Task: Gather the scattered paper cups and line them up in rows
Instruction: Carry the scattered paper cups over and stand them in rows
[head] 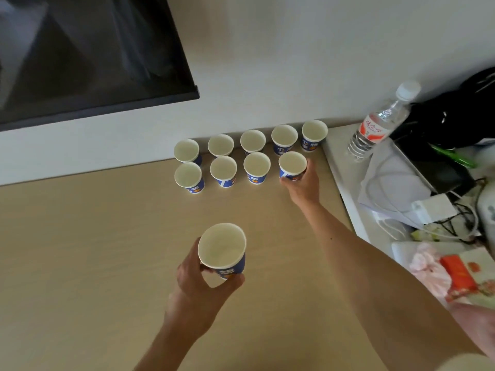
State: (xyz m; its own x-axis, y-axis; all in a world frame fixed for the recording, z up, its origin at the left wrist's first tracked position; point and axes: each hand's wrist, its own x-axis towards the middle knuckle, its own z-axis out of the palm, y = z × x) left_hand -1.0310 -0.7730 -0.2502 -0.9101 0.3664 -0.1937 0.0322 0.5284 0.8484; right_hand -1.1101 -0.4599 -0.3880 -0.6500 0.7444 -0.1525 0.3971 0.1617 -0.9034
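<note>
Blue and white paper cups stand upright in two rows at the back of the wooden table (93,236), by the wall. The back row (253,141) holds several cups. The front row (223,171) has three free-standing cups. At its right end is a fourth cup (292,165), gripped low on its side by my right hand (304,186); I cannot tell whether its base touches the table. My left hand (199,287) holds another cup (222,249) upright above the table's near middle, apart from the rows.
A dark screen (88,54) hangs on the wall at the upper left. To the right, a white ledge (345,167) carries a water bottle (380,121), a black bag (460,113), cables, a white adapter (431,208) and red packaging (458,274).
</note>
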